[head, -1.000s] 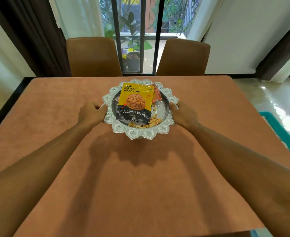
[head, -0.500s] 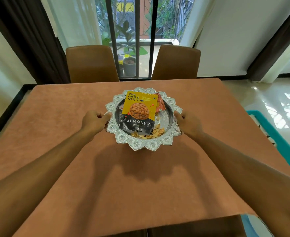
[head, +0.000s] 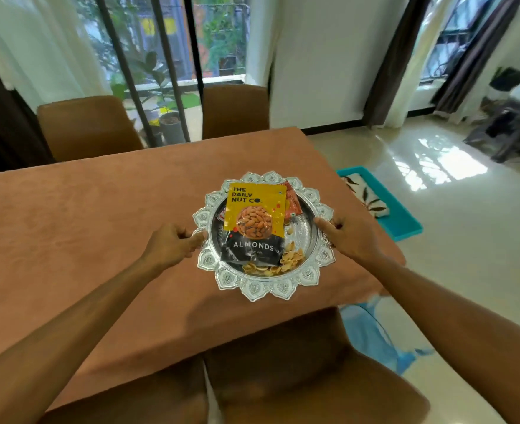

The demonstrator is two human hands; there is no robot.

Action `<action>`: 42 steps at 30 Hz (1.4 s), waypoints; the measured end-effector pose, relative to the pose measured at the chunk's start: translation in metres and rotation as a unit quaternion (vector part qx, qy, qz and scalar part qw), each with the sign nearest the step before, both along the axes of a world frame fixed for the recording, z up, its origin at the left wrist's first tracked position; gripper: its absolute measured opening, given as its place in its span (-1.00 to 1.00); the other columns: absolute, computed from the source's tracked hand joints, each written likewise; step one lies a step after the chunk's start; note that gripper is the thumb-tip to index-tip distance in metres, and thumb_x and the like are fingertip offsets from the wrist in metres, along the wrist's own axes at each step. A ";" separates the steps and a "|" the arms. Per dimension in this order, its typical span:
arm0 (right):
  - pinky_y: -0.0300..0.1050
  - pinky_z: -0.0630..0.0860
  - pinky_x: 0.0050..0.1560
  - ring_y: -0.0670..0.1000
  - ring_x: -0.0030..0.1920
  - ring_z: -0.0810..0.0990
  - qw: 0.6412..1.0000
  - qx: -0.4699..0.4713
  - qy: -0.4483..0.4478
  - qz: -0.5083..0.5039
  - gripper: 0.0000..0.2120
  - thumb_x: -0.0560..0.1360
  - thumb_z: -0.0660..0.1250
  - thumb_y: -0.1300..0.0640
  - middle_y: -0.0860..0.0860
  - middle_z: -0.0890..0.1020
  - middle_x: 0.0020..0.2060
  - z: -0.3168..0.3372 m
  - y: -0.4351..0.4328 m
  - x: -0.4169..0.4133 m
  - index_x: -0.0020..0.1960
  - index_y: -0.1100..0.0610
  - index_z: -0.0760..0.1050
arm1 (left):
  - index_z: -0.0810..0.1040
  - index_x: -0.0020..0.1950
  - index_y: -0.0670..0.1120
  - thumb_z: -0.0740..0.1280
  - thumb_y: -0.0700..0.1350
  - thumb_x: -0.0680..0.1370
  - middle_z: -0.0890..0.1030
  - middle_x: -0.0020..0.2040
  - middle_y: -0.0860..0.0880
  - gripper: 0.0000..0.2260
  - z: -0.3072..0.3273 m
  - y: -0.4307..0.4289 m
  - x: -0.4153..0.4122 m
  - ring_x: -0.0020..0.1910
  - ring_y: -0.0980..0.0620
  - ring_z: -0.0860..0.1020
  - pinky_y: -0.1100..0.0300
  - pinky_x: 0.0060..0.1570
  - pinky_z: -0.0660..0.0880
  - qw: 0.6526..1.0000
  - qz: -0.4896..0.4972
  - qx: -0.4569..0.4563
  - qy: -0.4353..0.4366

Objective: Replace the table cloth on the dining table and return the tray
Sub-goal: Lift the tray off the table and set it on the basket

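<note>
A round silver tray (head: pixel 254 289) with a scalloped, embossed rim hangs above the right part of the dining table. My left hand (head: pixel 169 245) grips its left edge and my right hand (head: pixel 349 239) grips its right edge. On the tray lie a yellow and black almond packet (head: pixel 254 223), a small orange packet (head: pixel 293 201) behind it, and loose nut shells (head: pixel 286 261). A brown table cloth (head: pixel 78 234) covers the whole table top and hangs over its near edge.
Two brown chairs (head: pixel 87 127) stand at the far side, and two more (head: pixel 298 377) sit tucked under the near edge. A teal tray (head: pixel 405 221) holding a patterned cloth lies on the glossy floor to the right. Blue fabric (head: pixel 372 335) lies on the floor nearby.
The tray has come up off the table centre and moved right and toward me, still held at both sides. My view has swung right, showing more floor and the room beyond.
</note>
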State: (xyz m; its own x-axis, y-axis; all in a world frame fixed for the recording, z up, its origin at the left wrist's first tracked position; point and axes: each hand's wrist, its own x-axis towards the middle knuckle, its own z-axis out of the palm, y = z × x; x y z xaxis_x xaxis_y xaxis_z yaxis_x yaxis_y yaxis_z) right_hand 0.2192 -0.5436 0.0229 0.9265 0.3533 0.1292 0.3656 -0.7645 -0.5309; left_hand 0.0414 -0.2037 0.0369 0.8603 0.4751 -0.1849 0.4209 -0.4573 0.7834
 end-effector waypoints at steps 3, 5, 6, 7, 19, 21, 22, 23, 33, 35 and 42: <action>0.05 0.50 -0.32 0.06 -0.39 0.56 0.999 0.005 0.011 -0.036 -0.39 0.48 0.26 -0.41 0.05 0.58 -0.43 -0.005 -0.086 -0.009 -0.32 0.15 0.48 | 0.61 -0.30 -0.13 0.47 0.12 0.48 0.64 -0.43 0.07 -0.66 -0.001 -0.069 0.012 -0.43 0.13 0.60 0.22 -0.33 0.44 0.999 -0.035 0.007 0.008; 0.05 0.55 -0.29 0.04 -0.36 0.60 0.999 0.002 0.022 -0.049 -0.28 0.39 0.20 -0.54 0.03 0.59 -0.43 -0.008 -0.153 -0.013 -0.32 0.15 0.53 | 0.59 -0.33 -0.12 0.48 0.13 0.47 0.64 -0.44 0.00 -0.64 -0.006 -0.126 0.022 -0.43 0.09 0.59 0.18 -0.33 0.44 0.998 -0.055 0.004 0.020; 0.03 0.55 -0.30 0.05 -0.36 0.61 0.998 -0.001 0.022 -0.051 -0.23 0.37 0.17 -0.58 0.03 0.60 -0.45 -0.010 -0.185 -0.014 -0.33 0.16 0.55 | 0.58 -0.34 -0.13 0.48 0.12 0.48 0.63 -0.46 0.00 -0.64 -0.009 -0.155 0.027 -0.45 0.10 0.56 0.17 -0.32 0.43 0.998 -0.059 -0.002 0.028; 0.00 0.52 -0.32 0.05 -0.38 0.60 0.998 0.003 0.025 -0.059 -0.21 0.36 0.16 -0.60 0.05 0.59 -0.46 -0.012 -0.214 -0.015 -0.34 0.17 0.56 | 0.57 -0.34 -0.14 0.48 0.12 0.48 0.61 -0.49 0.01 -0.64 -0.012 -0.182 0.032 -0.49 0.13 0.53 0.18 -0.32 0.42 0.997 -0.063 -0.010 0.032; -0.14 0.19 -0.37 -0.05 -0.47 0.28 0.975 -0.042 0.041 -0.213 -0.40 0.42 0.42 -0.34 -0.05 0.33 -0.53 -0.034 -0.475 -0.021 -0.46 0.05 0.24 | 0.54 -0.23 -0.27 0.45 -0.07 0.54 0.50 -0.47 -0.08 -0.70 -0.059 -0.449 0.097 -0.55 0.19 0.46 0.29 -0.46 0.42 0.982 -0.130 -0.122 0.061; -0.13 0.20 -0.37 -0.04 -0.47 0.29 0.970 -0.057 0.053 -0.229 -0.40 0.42 0.42 -0.34 -0.04 0.34 -0.52 -0.048 -0.505 -0.013 -0.45 0.06 0.25 | 0.60 -0.29 -0.10 0.50 0.10 0.47 0.58 -0.43 -0.10 -0.70 -0.079 -0.468 0.120 -0.46 0.08 0.53 0.17 -0.30 0.47 0.979 -0.150 -0.115 0.077; -0.13 0.21 -0.36 -0.03 -0.47 0.29 0.967 -0.063 0.063 -0.238 -0.40 0.41 0.41 -0.35 -0.03 0.34 -0.52 -0.057 -0.518 -0.006 -0.45 0.06 0.25 | 0.60 -0.33 -0.04 0.50 0.16 0.45 0.59 -0.42 -0.11 -0.69 -0.090 -0.475 0.134 -0.43 0.04 0.53 0.11 -0.26 0.47 0.979 -0.156 -0.107 0.080; -0.13 0.23 -0.36 -0.03 -0.48 0.29 0.965 -0.067 0.069 -0.243 -0.40 0.41 0.41 -0.35 -0.03 0.34 -0.53 -0.065 -0.528 0.001 -0.45 0.06 0.25 | 0.60 -0.36 0.00 0.49 0.18 0.45 0.60 -0.42 -0.11 -0.69 -0.099 -0.483 0.147 -0.42 0.00 0.52 0.08 -0.26 0.47 0.979 -0.160 -0.096 0.084; -0.11 0.27 -0.36 -0.01 -0.47 0.34 0.959 -0.093 0.107 -0.244 -0.43 0.42 0.44 -0.31 0.01 0.39 -0.51 -0.122 -0.587 0.142 -0.45 0.07 0.29 | 0.53 -0.26 -0.31 0.43 -0.03 0.55 0.53 -0.45 -0.06 -0.64 -0.166 -0.562 0.280 -0.54 0.23 0.42 0.36 -0.50 0.38 0.974 -0.131 -0.144 0.113; -0.10 0.27 -0.35 0.00 -0.46 0.34 0.962 -0.096 0.113 -0.230 -0.44 0.43 0.43 -0.30 0.02 0.39 -0.51 -0.125 -0.588 0.178 -0.43 0.08 0.29 | 0.48 -0.25 -0.24 0.42 -0.06 0.55 0.46 -0.47 -0.04 -0.69 -0.178 -0.569 0.304 -0.57 0.20 0.40 0.36 -0.55 0.35 0.971 -0.097 -0.179 0.125; -0.11 0.23 -0.36 -0.02 -0.47 0.32 0.977 -0.115 0.127 -0.125 -0.43 0.44 0.40 -0.31 -0.02 0.36 -0.53 -0.115 -0.542 0.329 -0.44 0.07 0.27 | 0.52 -0.26 -0.17 0.45 -0.10 0.54 0.54 -0.49 0.04 -0.76 -0.181 -0.551 0.377 -0.54 0.24 0.44 0.37 -0.48 0.38 0.975 0.048 -0.207 0.067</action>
State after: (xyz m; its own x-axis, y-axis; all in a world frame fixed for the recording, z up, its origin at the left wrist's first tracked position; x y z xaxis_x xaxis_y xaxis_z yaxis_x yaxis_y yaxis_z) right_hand 0.5480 -1.0861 -0.0920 0.9793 0.1049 -0.1729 0.0311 -0.9229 -0.3839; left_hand 0.4180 -0.7543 -0.1441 0.7704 0.4132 -0.4855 0.5577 -0.0676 0.8273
